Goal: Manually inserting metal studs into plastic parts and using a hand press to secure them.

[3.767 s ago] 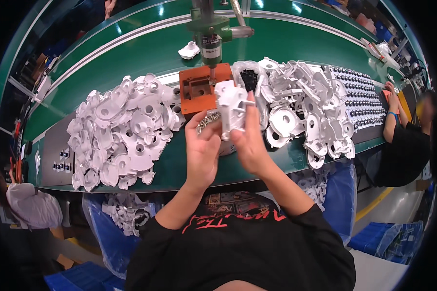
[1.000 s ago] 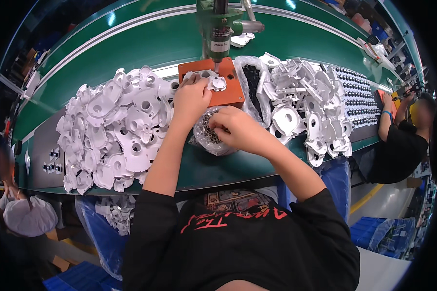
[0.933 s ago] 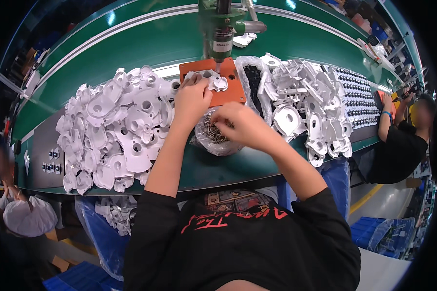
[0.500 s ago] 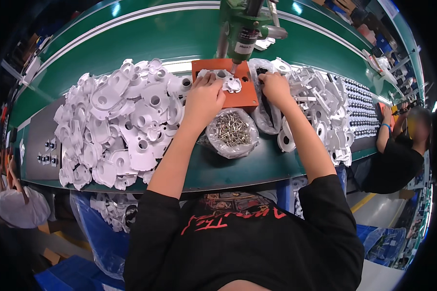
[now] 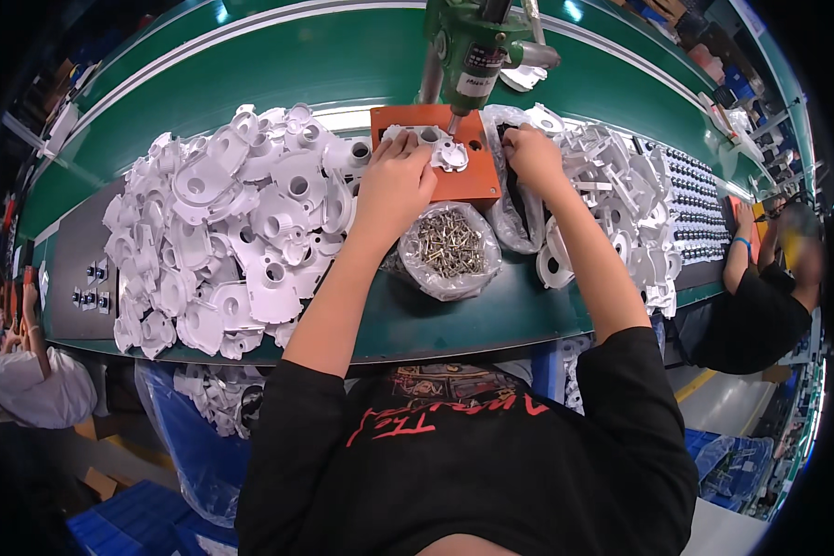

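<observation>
Orange block [image 5: 473, 182] probably steadies the part [image 5: 451, 156] left hand [image 5: 398, 174] grips; right hand [image 5: 533, 159] in bag [image 5: 507, 202], can't tell if pinching.

You are in a factory assembly workshop: a green press [image 5: 460, 67] stands at your long desk [image 5: 547, 317], white parts [image 5: 204, 227] heap up on both sides of it, screws [image 5: 449, 243] fill a bag [image 5: 454, 289] nearer you, and co-workers [image 5: 743, 320] flank it well apart.

Bare left hand [image 5: 396, 193] palm down, bare right hand [image 5: 537, 163] fingers bunched
Black-sleeved arms [image 5: 332, 306] spread behind the hands
</observation>
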Demonstrator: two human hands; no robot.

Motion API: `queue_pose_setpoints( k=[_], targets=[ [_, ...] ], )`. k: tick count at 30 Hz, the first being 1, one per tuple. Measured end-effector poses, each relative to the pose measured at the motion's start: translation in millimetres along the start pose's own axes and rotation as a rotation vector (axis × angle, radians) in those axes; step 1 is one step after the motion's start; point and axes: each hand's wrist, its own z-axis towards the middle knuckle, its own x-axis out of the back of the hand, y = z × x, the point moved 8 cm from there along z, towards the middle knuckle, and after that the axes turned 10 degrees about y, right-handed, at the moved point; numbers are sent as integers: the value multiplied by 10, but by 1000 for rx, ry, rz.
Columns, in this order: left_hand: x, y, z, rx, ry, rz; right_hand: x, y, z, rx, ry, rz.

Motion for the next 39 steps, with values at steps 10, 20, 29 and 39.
queue_pose_setpoints(
  k=[10, 20, 29, 39],
  targets=[
    [17, 6, 9, 11, -5, 8, 215, -533, 184, 1, -32, 768],
    [41, 56, 13, -31, 14, 52, -86, -646, 316, -48, -415, 824],
    [35, 81, 17, -54, 9, 73, -153, -605, 274, -83, -343, 790],
    [21, 58, 0, -51, -6, 72, 79, -744, 182, 0, -185, 609]
  ],
)
